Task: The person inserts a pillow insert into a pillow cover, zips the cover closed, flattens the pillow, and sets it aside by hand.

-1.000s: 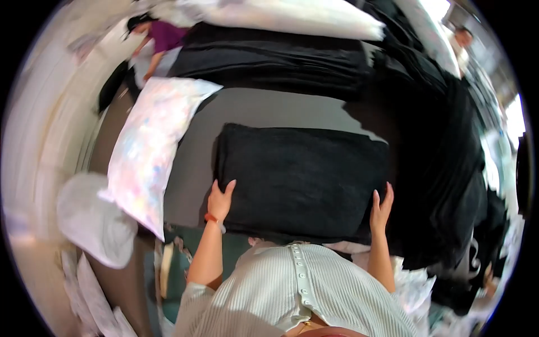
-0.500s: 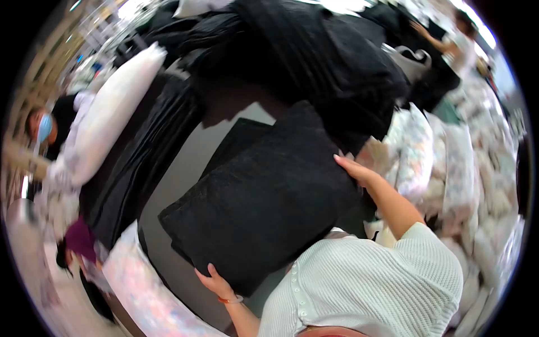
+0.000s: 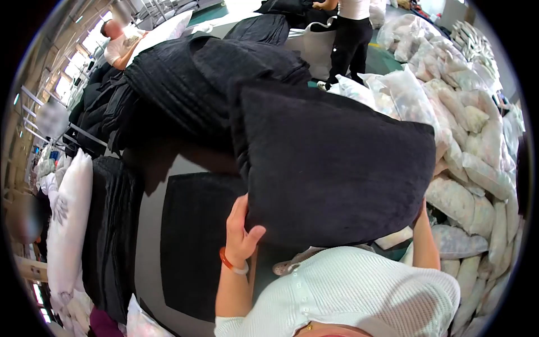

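Note:
A folded black cloth bundle point(image 3: 337, 168) is raised in front of my body, held between both hands. My left hand point(image 3: 242, 230) grips its lower left edge, thumb on the near side and a red and white bracelet at the wrist. At the lower right edge, my right hand point(image 3: 421, 216) holds the bundle, its fingers mostly hidden behind the cloth. A flat black cloth piece point(image 3: 196, 247) lies on the grey table point(image 3: 150, 236), partly covered from view by the bundle.
Black cloth stacks point(image 3: 109, 236) and a long white pillow point(image 3: 70, 224) line the left. A large black heap point(image 3: 191, 84) stands ahead. Filled white bags point(image 3: 455, 196) pile up on the right. People stand beyond, one in black trousers point(image 3: 349, 50).
The bundle has come up off the table and moved right, carried in both hands, uncovering the flat black piece below. The view has swung toward the bags on the right.

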A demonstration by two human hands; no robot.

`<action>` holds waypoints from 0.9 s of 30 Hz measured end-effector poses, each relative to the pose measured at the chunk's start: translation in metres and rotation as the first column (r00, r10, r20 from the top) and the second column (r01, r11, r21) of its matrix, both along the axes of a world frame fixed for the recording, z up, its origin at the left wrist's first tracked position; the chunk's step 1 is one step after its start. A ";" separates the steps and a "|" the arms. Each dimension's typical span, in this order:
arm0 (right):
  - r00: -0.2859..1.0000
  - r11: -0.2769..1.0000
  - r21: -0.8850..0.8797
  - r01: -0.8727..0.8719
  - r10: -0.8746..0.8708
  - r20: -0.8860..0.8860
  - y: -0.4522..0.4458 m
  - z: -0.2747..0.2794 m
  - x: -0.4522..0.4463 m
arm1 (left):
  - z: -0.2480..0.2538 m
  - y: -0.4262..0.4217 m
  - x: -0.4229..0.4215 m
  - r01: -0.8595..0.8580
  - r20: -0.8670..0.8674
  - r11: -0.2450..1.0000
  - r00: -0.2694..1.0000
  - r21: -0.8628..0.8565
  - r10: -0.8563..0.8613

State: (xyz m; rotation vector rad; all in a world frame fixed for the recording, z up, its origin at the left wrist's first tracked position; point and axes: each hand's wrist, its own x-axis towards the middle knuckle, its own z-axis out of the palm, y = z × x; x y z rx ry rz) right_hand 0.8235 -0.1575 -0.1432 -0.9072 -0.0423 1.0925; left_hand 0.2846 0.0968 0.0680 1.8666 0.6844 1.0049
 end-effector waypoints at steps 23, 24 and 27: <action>0.909 0.875 0.261 0.408 -0.415 -0.029 0.244 0.064 0.222 | -0.063 0.071 0.125 -0.707 -0.018 0.632 0.671 -0.319 0.742; 0.918 0.884 0.259 0.389 -0.395 -0.031 0.267 0.072 0.224 | -0.073 0.058 0.109 -0.758 -0.032 0.558 0.602 -0.338 0.798; 0.951 0.896 0.334 0.291 -0.309 0.001 0.348 0.097 0.215 | -0.096 0.021 0.080 -0.817 -0.048 0.444 0.493 -0.368 0.869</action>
